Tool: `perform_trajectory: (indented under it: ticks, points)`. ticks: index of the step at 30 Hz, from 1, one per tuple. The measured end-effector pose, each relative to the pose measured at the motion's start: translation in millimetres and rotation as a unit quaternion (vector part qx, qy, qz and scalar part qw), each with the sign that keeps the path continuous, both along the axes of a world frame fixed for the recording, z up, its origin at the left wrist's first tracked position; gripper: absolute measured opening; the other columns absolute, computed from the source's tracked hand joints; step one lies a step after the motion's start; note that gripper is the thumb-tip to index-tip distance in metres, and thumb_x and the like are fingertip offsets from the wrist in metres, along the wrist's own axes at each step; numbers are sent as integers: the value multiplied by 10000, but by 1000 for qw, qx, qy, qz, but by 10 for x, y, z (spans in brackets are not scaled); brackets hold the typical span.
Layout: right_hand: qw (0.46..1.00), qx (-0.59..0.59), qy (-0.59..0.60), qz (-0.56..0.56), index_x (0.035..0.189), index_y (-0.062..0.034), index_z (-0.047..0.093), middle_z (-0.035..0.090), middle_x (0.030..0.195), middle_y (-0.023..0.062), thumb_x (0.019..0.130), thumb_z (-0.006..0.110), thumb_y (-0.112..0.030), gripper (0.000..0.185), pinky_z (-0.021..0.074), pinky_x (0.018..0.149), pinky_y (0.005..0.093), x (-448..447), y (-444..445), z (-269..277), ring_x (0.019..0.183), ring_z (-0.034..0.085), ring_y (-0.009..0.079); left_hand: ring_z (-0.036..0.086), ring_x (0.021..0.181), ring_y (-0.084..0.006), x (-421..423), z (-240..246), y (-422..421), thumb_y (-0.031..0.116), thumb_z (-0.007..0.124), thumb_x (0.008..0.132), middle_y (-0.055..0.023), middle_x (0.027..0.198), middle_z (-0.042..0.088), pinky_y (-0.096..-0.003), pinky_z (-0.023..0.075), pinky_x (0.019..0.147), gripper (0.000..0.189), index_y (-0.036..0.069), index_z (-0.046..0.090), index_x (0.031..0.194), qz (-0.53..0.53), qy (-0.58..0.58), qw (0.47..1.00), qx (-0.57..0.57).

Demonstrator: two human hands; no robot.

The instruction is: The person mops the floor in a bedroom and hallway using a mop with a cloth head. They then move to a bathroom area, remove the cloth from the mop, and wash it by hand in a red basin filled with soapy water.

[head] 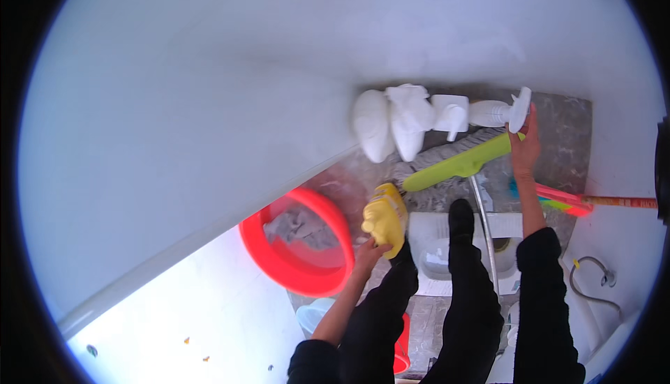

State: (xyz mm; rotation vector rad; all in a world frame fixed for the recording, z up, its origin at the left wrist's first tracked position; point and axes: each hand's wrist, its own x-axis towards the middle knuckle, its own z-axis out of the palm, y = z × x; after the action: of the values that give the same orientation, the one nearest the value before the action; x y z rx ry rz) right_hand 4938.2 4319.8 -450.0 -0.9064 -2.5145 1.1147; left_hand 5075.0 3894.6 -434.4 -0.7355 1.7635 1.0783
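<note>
My left hand (372, 254) grips the lower end of a yellow plastic bottle (390, 216) with a cap, held near my left foot. At the back, my right hand (525, 151) is at the trigger head of a white spray bottle (491, 113), its fingers around the neck. Left of that bottle stand a white pump bottle (450, 113) and two more white bottles, one (411, 117) partly wrapped in what looks like white plastic. Just below them lies a flat mop with a lime-green head (460, 167) and grey fringe.
A red basin (298, 278) holding grey cloth leans by the left wall. Behind my left arm is a light-blue basin (313, 311). A squat toilet (426, 284) lies under my legs, crossed by the mop's metal pole (485, 232). A pink broom (562, 198) and hose (591, 294) are at right.
</note>
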Motion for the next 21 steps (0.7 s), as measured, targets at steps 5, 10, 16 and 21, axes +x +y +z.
perform_trajectory:
  ticks: [5, 10, 16, 21]
  points:
    - [995, 27, -80, 62, 1356, -98, 340, 616, 933, 79, 731, 629, -69, 689, 482, 714, 338, 276, -22, -106, 826, 597, 214, 562, 761, -103, 24, 115, 52, 225, 701, 702, -19, 858, 626, -249, 435, 694, 397, 41, 620, 1044, 80, 1, 997, 20]
    - [952, 63, -231, 191, 1319, -115, 415, 606, 729, 94, 719, 616, -143, 634, 473, 650, 354, 826, 196, -88, 734, 600, 235, 595, 795, -129, -77, 323, 284, 204, 694, 724, -35, 893, 625, -260, 456, 697, 374, 44, 597, 1048, 208, -33, 976, 53]
    - [921, -123, -277, 244, 1198, -130, 546, 632, 749, 80, 717, 633, -154, 489, 477, 639, 357, 1217, -630, 865, 679, 612, 231, 602, 829, -151, -45, 1253, 482, 234, 646, 794, -48, 934, 622, -283, 469, 704, 318, 52, 576, 1045, 292, -30, 947, 132]
    - [870, -159, -234, 403, 1137, -125, 582, 623, 820, 99, 746, 647, -205, 405, 479, 652, 362, 1169, -1689, 1813, 719, 609, 271, 580, 891, -143, 230, 1573, 365, 340, 575, 837, -32, 950, 619, -328, 455, 762, 326, 78, 587, 1032, 322, -19, 933, 159]
